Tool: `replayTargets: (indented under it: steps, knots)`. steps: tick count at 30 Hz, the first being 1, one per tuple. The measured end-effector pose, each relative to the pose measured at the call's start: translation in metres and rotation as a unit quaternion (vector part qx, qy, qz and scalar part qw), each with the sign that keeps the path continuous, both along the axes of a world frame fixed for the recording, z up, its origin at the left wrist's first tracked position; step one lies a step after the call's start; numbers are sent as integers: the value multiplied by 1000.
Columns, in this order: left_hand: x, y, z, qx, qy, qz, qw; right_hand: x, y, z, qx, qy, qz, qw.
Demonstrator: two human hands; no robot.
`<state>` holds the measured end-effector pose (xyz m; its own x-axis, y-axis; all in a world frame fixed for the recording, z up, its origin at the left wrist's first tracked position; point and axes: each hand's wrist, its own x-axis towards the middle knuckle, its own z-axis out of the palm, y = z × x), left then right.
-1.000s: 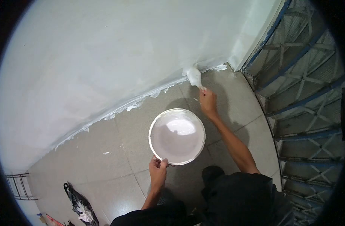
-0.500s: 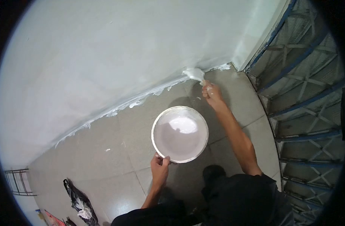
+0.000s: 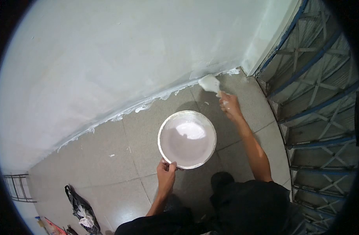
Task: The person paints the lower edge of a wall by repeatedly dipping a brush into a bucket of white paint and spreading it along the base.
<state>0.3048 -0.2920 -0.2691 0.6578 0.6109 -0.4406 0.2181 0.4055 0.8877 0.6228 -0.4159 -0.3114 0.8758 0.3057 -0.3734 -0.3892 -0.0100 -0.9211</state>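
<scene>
A round white bucket (image 3: 160, 150) stands in front of me, with pale paint (image 3: 179, 145) inside. My left hand (image 3: 166, 175) is closed on its near-left rim, thumb over the edge. In my right hand (image 3: 230, 106) is the handle of a paintbrush (image 3: 209, 83), its broad head coated white. The brush is beside the foot of the white wall (image 3: 128, 51), above the floor; whether its tip touches the wall I cannot tell. Wet white smears run along the wall's bottom edge.
Grey floor tiles (image 3: 101, 156) carry white drips near the wall. A folding metal gate (image 3: 320, 84) with blue bars lines the right side. At lower left lie a black plastic bag (image 3: 83, 209) with white stuff in it and a dark metal rack (image 3: 19, 188).
My right hand and the paintbrush have moved a little right and down, back from the wall. A fresh wet patch shows on the wall there. My left hand and the bucket stay put.
</scene>
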Motion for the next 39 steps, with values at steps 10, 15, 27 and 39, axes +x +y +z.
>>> replayTargets:
  steps: [10,15,27,39]
  knots:
    - [-1,2,-1,19,1,-20,1000,15,60,-28,132,63,12,989]
    - [-1,0,1,20,-13,-19,1000,-4,33,46,149,-4,22,989]
    - [-1,2,-2,27,-2,-25,999,-3,47,-44,15,-32,15,999]
    - [-11,11,-5,21,0,9,1000,-17,55,36,173,35,52,983]
